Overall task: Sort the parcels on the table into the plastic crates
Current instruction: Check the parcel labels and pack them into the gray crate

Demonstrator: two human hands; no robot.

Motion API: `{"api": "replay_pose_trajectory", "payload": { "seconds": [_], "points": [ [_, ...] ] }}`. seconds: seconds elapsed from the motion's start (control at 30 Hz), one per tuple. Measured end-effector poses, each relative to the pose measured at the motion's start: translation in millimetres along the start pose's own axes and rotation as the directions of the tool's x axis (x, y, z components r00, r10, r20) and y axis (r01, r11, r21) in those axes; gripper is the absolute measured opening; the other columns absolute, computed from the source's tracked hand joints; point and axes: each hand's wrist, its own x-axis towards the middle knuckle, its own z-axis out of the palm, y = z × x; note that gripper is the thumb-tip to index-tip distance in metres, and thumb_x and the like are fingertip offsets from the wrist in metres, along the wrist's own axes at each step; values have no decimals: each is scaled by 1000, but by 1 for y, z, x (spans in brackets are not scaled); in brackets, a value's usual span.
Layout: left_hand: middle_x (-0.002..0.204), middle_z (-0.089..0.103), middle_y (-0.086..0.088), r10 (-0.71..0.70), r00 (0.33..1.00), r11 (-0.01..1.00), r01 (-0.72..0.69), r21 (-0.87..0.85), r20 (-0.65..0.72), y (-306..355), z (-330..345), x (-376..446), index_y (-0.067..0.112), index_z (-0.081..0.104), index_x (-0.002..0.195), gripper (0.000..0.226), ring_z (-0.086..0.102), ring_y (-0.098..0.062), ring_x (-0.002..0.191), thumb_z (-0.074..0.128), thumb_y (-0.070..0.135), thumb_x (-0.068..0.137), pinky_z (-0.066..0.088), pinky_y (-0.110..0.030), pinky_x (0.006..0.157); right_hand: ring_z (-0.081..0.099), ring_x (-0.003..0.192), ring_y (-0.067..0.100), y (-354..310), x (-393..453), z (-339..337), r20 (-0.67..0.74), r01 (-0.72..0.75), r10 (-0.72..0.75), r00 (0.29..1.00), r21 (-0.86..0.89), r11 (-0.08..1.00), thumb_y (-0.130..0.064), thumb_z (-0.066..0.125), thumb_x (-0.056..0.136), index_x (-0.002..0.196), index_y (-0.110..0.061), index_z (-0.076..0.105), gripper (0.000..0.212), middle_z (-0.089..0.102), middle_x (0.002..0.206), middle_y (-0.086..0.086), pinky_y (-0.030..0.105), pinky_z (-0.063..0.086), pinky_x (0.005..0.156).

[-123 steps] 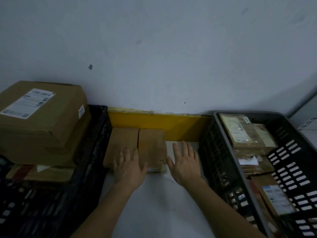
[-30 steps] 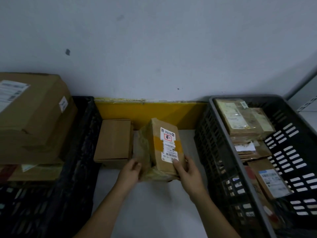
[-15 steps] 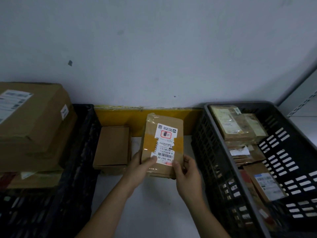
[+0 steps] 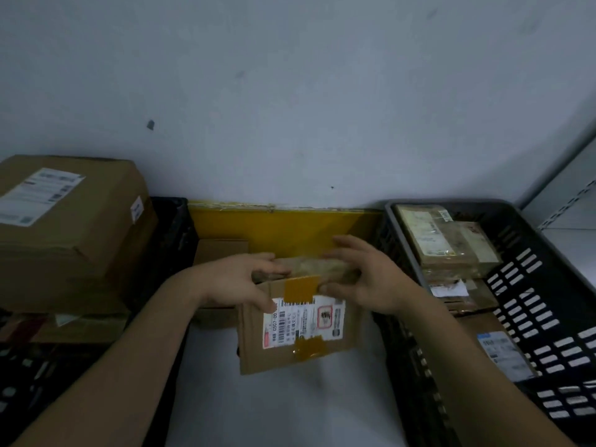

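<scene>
Two dark slotted plastic crates: left crate (image 4: 174, 240) at 9 o'clock, right crate (image 4: 548, 285) at 3. Two bare hands: left hand (image 4: 235, 282), right hand (image 4: 371, 279). One large brown cardboard box (image 4: 71, 227) at 9 o'clock.

Held parcel (image 4: 292, 330) over table (image 4: 283, 411) center, between left crate (image 4: 171, 233) with big box (image 4: 67, 227) and right crate (image 4: 548, 285) with parcels; small box (image 4: 219, 248) behind.

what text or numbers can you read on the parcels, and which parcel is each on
"948 C507-00": reads sideways along the left edge of the white label on the parcel held by the left hand and right hand; last digits uncertain.
Rest of that label, barcode and red-framed mark: too blurred.
Label on the big box, left: unreadable.
Labels on parcels in the right crate: unreadable.
</scene>
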Motion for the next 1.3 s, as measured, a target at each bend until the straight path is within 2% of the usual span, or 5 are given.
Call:
{"api": "replay_pose_trajectory", "payload": {
  "seconds": [0.23,0.57,0.8,0.97,1.3],
  "points": [
    [159,43,22,101,986,979,-122,164,132,35,-20,-8,50,49,153,75,51,-10,139,85,31,90,43,-35,117,69,120,4,-1,-1,6,393,-134,47,918,197,971,-47,93,81,161,-48,33,101,60,144,-15,32,59,103],
    [171,30,8,-144,726,927,-139,-350,-672,-7,32,-11,37,18,169,102,34,-16,155,75,63,89,35,-39,121,76,117,14,3,-37,35,60,-196,219,974,712,675,-66,72,94,143,-43,62,56,78,128,-11,52,54,112],
    [124,65,32,-163,873,745,-196,-637,-459,31,101,-21,50,56,130,23,63,12,115,48,47,108,44,2,74,77,111,9,-30,-52,44,69,-222,287,955,809,544,-59,47,105,138,-34,67,46,80,121,-11,32,57,97],
    [131,68,27,-131,875,741,-225,-632,-466,36,103,-16,53,56,140,49,64,6,118,51,76,97,49,-23,107,73,122,15,-30,-74,29,28,-205,319,948,816,540,-67,55,99,142,-36,65,54,78,130,-7,49,50,115],
    [119,65,45,133,939,763,-301,-572,-316,127,138,14,75,53,120,33,61,18,113,47,74,87,48,-8,87,80,106,20,7,-161,-38,-187,-180,511,839,791,585,-38,64,103,133,-31,66,31,82,119,-2,36,62,88]
  ]
}}
